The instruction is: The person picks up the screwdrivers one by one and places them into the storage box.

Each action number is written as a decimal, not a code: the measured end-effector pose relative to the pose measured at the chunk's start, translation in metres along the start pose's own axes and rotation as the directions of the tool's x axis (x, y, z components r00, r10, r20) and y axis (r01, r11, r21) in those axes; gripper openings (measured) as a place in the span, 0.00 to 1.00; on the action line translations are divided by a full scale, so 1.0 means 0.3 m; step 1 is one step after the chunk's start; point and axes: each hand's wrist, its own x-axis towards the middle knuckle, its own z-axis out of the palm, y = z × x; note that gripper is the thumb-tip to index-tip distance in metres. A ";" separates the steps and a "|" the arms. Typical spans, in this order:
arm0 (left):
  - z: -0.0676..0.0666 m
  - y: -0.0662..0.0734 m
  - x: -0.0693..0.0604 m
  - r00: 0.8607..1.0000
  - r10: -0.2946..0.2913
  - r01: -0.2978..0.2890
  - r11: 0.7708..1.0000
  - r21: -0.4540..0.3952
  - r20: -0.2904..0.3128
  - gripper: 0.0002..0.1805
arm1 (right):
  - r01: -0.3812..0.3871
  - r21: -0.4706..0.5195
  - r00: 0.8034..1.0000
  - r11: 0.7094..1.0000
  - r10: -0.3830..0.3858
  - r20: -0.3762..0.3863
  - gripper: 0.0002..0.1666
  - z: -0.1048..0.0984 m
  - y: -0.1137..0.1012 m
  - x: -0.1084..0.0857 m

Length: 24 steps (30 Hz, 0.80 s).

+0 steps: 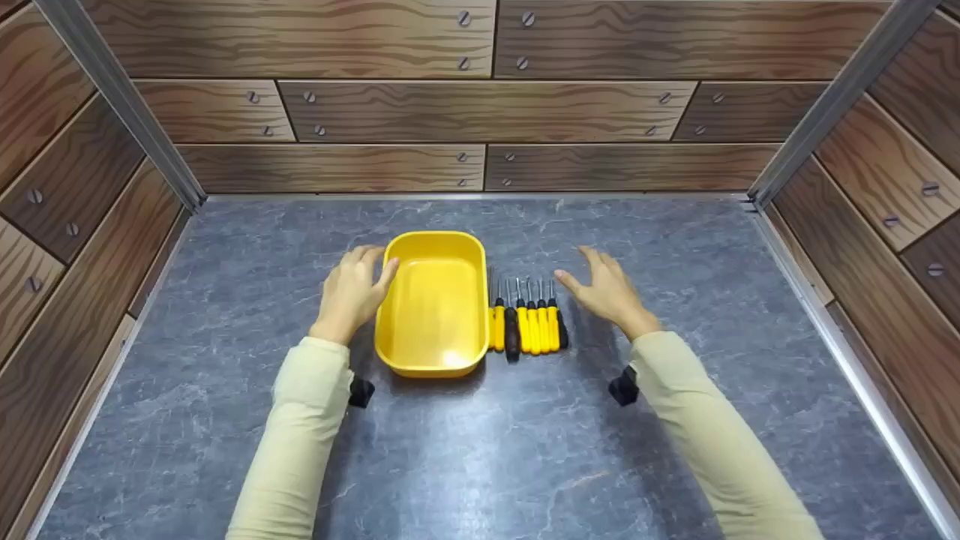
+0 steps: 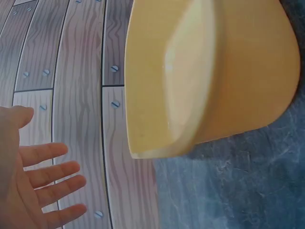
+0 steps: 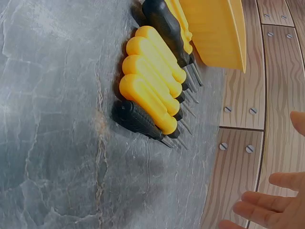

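Observation:
A yellow plastic bin with rounded corners stands on the grey marbled table, nothing inside it. Along its left side my left hand hovers, fingers spread; in the left wrist view a gap shows between that hand and the bin. A row of screwdrivers lies right of the bin, tips pointing away, several with yellow handles and some with black ones. My right hand is just right of that row, fingers loosely extended, holding nothing. The right wrist view shows the black-handled screwdriver at the row's end.
Wood-patterned panels enclose the back and both sides. Metal rails edge the table. A black wrist device sits below the left cuff, another black device below the right.

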 end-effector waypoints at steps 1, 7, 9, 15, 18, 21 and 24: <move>0.002 -0.005 -0.007 1.000 -0.008 0.008 1.000 -0.002 0.006 0.28 | 0.004 0.009 1.000 1.000 -0.004 -0.002 0.46 0.006 0.002 -0.003; 0.017 -0.047 -0.048 1.000 -0.002 0.002 1.000 -0.022 0.018 0.25 | 0.023 0.052 1.000 0.998 -0.022 -0.017 0.44 0.043 0.021 -0.014; 0.021 -0.060 -0.059 1.000 0.001 0.000 0.999 -0.043 0.016 0.23 | 0.020 0.051 1.000 0.999 -0.019 -0.016 0.42 0.052 0.027 -0.016; 0.027 -0.079 -0.087 1.000 0.003 -0.003 0.994 -0.112 -0.005 0.19 | -0.031 0.045 0.999 0.999 0.030 0.015 0.39 0.068 0.036 -0.022; 0.032 -0.083 -0.095 1.000 0.000 -0.001 0.991 -0.134 -0.004 0.19 | -0.042 0.049 0.999 0.998 0.041 0.029 0.36 0.076 0.038 -0.024; 0.041 -0.089 -0.100 1.000 0.000 0.001 0.988 -0.155 0.007 0.19 | -0.040 0.059 0.999 0.997 0.038 0.033 0.33 0.084 0.042 -0.026; 0.050 -0.094 -0.105 1.000 -0.017 0.022 0.982 -0.186 0.026 0.19 | -0.026 0.060 0.999 0.998 0.025 0.025 0.31 0.094 0.048 -0.025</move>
